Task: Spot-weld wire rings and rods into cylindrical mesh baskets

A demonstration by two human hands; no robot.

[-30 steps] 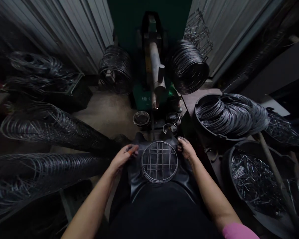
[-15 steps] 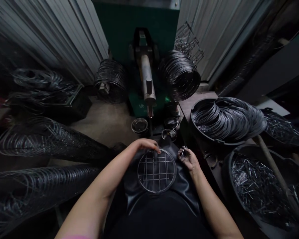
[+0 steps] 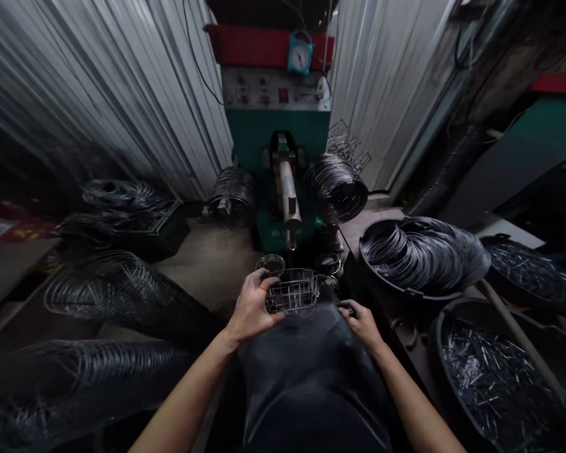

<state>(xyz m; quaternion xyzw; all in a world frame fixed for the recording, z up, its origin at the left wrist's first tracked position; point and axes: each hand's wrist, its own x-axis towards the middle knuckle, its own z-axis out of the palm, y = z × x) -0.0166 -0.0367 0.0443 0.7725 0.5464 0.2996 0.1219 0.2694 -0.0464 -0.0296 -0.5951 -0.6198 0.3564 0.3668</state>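
My left hand [image 3: 255, 308] grips the left side of a round wire rack [image 3: 293, 290], thumb at the near edge and fingers at the far one. The rack is a metal ring with crossing wires, tipped up over the dark apron [image 3: 311, 365] on my lap. Just beyond it is the electrode tip [image 3: 291, 242] of a green spot-welding machine [image 3: 273, 129]. To the right, apart from the rack, my right hand [image 3: 362, 324] is closed with fingertips pinched. The short metal rod it held is mostly hidden by the fingers now.
Wire-ring coils [image 3: 337, 189] hang beside the machine. At right stand a tub of wire rings [image 3: 419, 255] and a tub of short metal rods [image 3: 490, 371] with a wooden handle [image 3: 519, 333] across it. Stacked wire rings [image 3: 122, 292] lie at left. Small bowls [image 3: 270, 263] sit below the electrode.
The view has tilted up, showing the machine's panel and a clock. The rack has gone from facing me flat to tipped up near the electrode, my left hand now around its side. My right-hand fingers have closed further.
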